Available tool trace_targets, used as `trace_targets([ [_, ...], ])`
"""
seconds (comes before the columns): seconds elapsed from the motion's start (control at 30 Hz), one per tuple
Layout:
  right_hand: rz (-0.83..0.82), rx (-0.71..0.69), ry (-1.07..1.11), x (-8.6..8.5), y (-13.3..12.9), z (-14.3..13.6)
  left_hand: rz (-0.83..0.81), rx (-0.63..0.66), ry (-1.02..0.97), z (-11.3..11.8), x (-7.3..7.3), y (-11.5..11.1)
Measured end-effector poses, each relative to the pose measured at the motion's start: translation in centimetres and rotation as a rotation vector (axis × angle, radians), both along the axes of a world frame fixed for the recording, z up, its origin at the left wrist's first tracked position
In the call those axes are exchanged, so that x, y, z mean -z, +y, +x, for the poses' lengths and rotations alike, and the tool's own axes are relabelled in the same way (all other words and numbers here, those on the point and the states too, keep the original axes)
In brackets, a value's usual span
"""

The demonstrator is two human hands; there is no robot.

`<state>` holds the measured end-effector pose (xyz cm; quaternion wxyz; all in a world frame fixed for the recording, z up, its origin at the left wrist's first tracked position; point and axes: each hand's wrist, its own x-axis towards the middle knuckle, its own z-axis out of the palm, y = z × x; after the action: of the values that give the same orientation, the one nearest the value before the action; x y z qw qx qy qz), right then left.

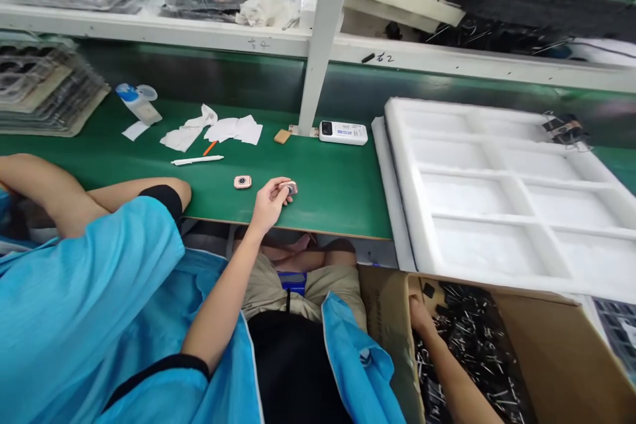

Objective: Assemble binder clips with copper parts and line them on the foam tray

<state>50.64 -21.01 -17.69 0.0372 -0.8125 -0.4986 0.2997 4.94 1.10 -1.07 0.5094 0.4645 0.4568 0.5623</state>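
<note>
My left hand (268, 202) rests at the front edge of the green table (328, 185), fingers pinched on a small rose-gold device (289, 188). A second rose-gold device (242, 181) lies flat on the table just left of it. My right hand (420, 317) is down inside an open cardboard box (546, 351), by its left wall, among many small black parts (472, 344). Its fingers are partly buried, so its grip is unclear.
A white foam tray (497, 212) with empty compartments sits right of the table, a black clip (564, 127) at its far corner. A white gadget (342, 132), pen (197, 160), tissues (213, 129), bottle (136, 103) and stacked trays (44, 86) lie behind. A co-worker's folded arm (74, 195) rests left.
</note>
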Motion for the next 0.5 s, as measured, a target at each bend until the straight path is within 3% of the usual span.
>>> trace_targets([
  [0.07, 0.026, 0.112, 0.025, -1.3, -0.7, 0.5, 0.005, -0.024, -0.030, 0.0, -0.1, -0.1],
  [0.13, 0.053, 0.251, 0.072, -3.7, -1.9, 1.2, 0.000, -0.028, -0.058, 0.0, -0.2, -0.3],
  [0.2, 0.180, 0.490, 0.221, -7.6, -3.5, 1.6, -0.011, -0.019, -0.068, 0.0, -0.3, -0.5],
  [0.3, 0.597, 0.814, 0.500, -14.8, -5.9, 0.2, -0.023, -0.014, -0.066, -0.1, -0.3, -0.7],
  [0.4, 0.797, 0.667, 0.596, -20.9, -6.9, -3.6, -0.018, -0.016, -0.068, -0.1, -0.4, -0.7],
  [0.5, 0.623, 0.418, 0.793, -23.8, -5.2, -9.3, -0.012, -0.008, -0.070, -0.3, -0.4, -0.5],
])
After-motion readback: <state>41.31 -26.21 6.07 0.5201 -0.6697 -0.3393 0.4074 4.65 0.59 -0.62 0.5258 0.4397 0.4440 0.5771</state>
